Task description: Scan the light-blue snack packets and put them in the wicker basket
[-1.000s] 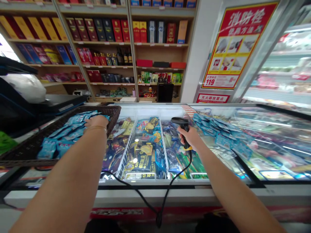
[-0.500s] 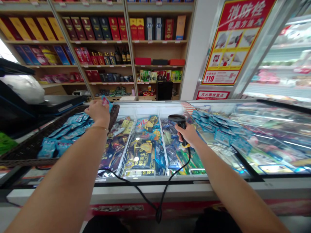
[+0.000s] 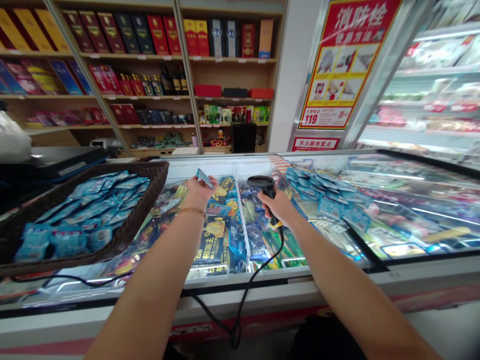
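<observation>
Between the fingers of my left hand (image 3: 200, 191) is a small blue packet (image 3: 203, 177), raised over the freezer's glass top. My right hand (image 3: 278, 204) is wrapped round the handle of a black barcode scanner (image 3: 261, 182), whose head points left towards the packet but stays apart from it. From the scanner's grip a black cable (image 3: 258, 272) loops down over the freezer's front edge. On the left, a dark wicker basket (image 3: 159, 181) holds many similar blue packets (image 3: 108, 192). More blue packets lie in a loose heap (image 3: 326, 190) on the glass to the right.
Beneath the hands, a chest freezer (image 3: 240, 292) holds bagged ice creams (image 3: 215, 245) behind white wire dividers. Shelves (image 3: 232, 65) with boxes and bottles stand behind it. A red fire-hydrant sign (image 3: 347, 65) hangs at the back right. Dark equipment (image 3: 71, 162) sits beyond the basket.
My left hand has carried the blue packet from above the basket rightwards, closer to the scanner. The view has turned slightly, showing more of the basket. My right hand keeps its grip.
</observation>
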### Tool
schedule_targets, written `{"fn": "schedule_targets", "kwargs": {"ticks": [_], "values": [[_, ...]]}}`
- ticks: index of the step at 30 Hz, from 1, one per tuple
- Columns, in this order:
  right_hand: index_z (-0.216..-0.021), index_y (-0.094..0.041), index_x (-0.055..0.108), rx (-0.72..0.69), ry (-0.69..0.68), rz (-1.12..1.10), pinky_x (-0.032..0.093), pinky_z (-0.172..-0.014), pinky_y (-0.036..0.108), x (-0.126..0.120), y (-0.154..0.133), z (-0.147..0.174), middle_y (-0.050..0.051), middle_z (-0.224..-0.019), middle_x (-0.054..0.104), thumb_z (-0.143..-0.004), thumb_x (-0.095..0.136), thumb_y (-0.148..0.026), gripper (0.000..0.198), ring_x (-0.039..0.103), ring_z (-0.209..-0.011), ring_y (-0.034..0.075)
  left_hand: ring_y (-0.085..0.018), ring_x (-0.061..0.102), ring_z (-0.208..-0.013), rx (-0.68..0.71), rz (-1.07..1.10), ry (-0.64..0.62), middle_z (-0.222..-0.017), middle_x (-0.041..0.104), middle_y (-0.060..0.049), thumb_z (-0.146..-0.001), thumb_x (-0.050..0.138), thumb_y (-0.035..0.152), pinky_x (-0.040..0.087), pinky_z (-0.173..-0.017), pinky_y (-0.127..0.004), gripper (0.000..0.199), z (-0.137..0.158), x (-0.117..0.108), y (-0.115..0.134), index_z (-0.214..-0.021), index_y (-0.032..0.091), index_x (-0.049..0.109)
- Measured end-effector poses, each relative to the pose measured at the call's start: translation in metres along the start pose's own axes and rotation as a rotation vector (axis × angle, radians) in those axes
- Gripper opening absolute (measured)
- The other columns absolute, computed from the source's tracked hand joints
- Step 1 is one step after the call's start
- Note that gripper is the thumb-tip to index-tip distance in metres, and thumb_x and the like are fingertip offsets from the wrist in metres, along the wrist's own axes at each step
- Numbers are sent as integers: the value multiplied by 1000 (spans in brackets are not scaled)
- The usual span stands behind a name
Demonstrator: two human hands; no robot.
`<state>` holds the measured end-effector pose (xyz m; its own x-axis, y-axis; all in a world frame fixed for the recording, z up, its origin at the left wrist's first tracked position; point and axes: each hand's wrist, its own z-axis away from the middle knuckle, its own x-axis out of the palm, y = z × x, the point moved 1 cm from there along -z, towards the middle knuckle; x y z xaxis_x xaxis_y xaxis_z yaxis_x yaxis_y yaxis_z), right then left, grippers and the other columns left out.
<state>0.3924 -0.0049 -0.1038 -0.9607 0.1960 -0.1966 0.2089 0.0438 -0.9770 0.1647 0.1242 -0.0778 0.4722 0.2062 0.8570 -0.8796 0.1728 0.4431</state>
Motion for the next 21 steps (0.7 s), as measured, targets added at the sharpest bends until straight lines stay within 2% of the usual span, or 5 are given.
{"fn": "schedule_targets", "kwargs": {"ticks": [4, 7, 9, 13, 21], "values": [[-88, -19, 54, -25, -14, 33, 42, -36, 23, 1, -2, 2, -5, -56, 56, -85, 70, -35, 23, 53, -35, 11, -14, 49, -50, -101, -23, -85, -61, 48, -2, -87, 50, 53, 40, -41, -23, 34, 7, -19, -14, -76, 21, 46], [-89, -20, 54, -24, -24, 23, 42, -35, 22, 2, -4, 5, -5, -55, 56, -84, 71, -35, 23, 53, -35, 11, -14, 53, -55, -138, -77, -99, -66, 51, -5, -85, 51, 41, 46, -44, -24, 23, 8, -25, -18, -77, 20, 48], [-90, -20, 54, -20, -28, 11, 42, -35, 22, 3, -6, 8, -6, -54, 55, -84, 71, -34, 23, 52, -35, 11, -20, 62, -69, -107, -122, -129, -77, 59, -10, -80, 50, 32, 56, -54, -31, 16, 8, -27, -21, -86, 18, 54], [-89, -20, 52, -17, -47, -2, 40, -33, 21, 5, -8, 11, -7, -52, 53, -85, 70, -32, 22, 49, -32, 10, -32, 66, -101, -57, -212, -232, -97, 65, -18, -69, 52, 25, 62, -77, -47, 39, 7, -30, -26, -106, 14, 59], [-86, -20, 51, -45, -66, -10, 39, -32, 21, 6, -5, 9, -7, -52, 53, -85, 70, -32, 22, 50, -33, 9, -31, 68, -106, -118, -324, -161, -99, 67, -18, -84, 52, 26, 63, -63, -30, 25, 2, -29, -26, -105, 15, 59]]}}
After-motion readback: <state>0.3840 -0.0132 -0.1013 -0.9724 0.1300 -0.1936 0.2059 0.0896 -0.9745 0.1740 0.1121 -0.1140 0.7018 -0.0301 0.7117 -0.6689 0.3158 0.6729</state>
